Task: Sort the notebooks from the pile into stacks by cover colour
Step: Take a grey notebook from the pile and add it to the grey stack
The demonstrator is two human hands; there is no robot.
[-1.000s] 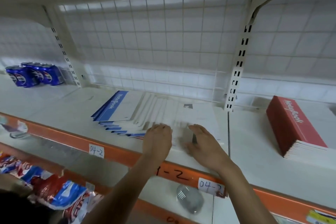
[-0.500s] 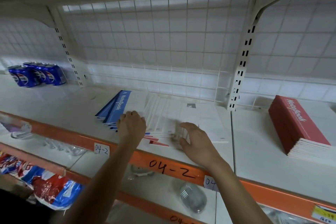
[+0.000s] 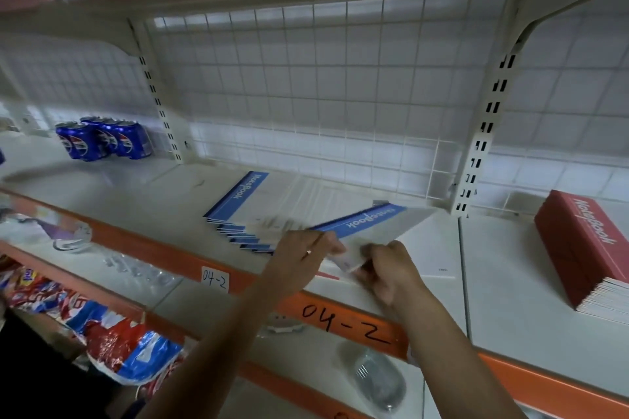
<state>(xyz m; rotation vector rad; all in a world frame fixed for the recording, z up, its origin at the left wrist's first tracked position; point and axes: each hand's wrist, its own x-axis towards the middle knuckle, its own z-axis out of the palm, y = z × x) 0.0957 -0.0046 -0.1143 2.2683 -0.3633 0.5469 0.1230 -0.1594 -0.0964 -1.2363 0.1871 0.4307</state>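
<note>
A: Hands?
B: Left hand (image 3: 303, 255) and right hand (image 3: 391, 270) both grip one blue notebook (image 3: 371, 224) by its near edge. Left fingers curl over the left part of that edge, right fingers pinch the near corner. Exact finger lay is blurred.
A: Notebook pose?
B: Off the shelf (image 3: 153, 211), tilted, far end higher. Blue title strip faces up and runs from the left fingers toward the back right.
A: Pile?
B: Pile (image 3: 238, 204) lies flat just left of the left hand and runs under the held notebook. It's fanned, blue edges stepped toward the front. Top cover has a blue strip along its left side. White covers show right of the right hand too. A red edge (image 3: 328, 276) pokes out just below both hands.
A: Sorted stacks?
B: Red stack (image 3: 585, 241) well right of the right hand, past the post (image 3: 483, 133), in the next bay. Flat and neat.
A: Rest?
B: Cans (image 3: 102, 139) far left, at the back of the shelf. Label (image 3: 214, 280) on the front rail, below the left wrist. Snack bags (image 3: 115, 340) on the lower shelf, left of the left arm.
</note>
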